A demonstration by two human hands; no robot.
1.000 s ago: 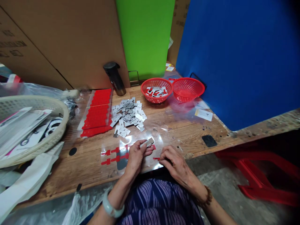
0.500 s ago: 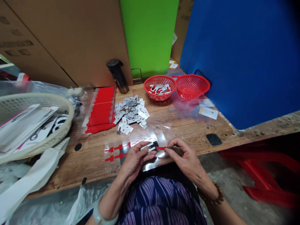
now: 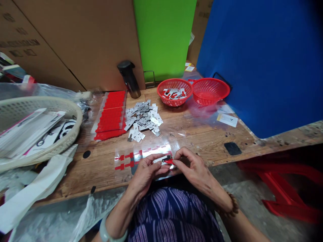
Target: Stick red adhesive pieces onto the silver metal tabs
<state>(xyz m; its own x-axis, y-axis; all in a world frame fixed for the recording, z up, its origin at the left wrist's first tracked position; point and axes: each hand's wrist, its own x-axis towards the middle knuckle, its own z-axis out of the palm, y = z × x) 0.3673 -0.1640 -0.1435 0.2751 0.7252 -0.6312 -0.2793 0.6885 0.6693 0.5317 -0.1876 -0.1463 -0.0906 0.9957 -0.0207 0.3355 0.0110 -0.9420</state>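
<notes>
My left hand [image 3: 147,170] pinches a small grey metal plate [image 3: 163,158] at the front edge of the wooden table [image 3: 196,137]. My right hand [image 3: 193,166] pinches a small red sticker [image 3: 168,161] and holds it against that plate. Both hands meet over a clear film sheet [image 3: 141,158] that carries a few red stickers. A pile of grey metal plates [image 3: 143,119] lies further back on the table. Left of the pile lie sheets of red stickers [image 3: 111,116].
Two red mesh baskets stand at the back: one [image 3: 174,91] holds finished plates, the other [image 3: 210,90] looks empty. A black cylinder [image 3: 129,79] stands by cardboard boxes. A beige basket [image 3: 37,124] with packaged items sits at left. A red stool [image 3: 282,188] is at right below.
My right hand lifted a red sticker off the film and brought it to the metal plate in my left hand. The view has shifted slightly left and down.
</notes>
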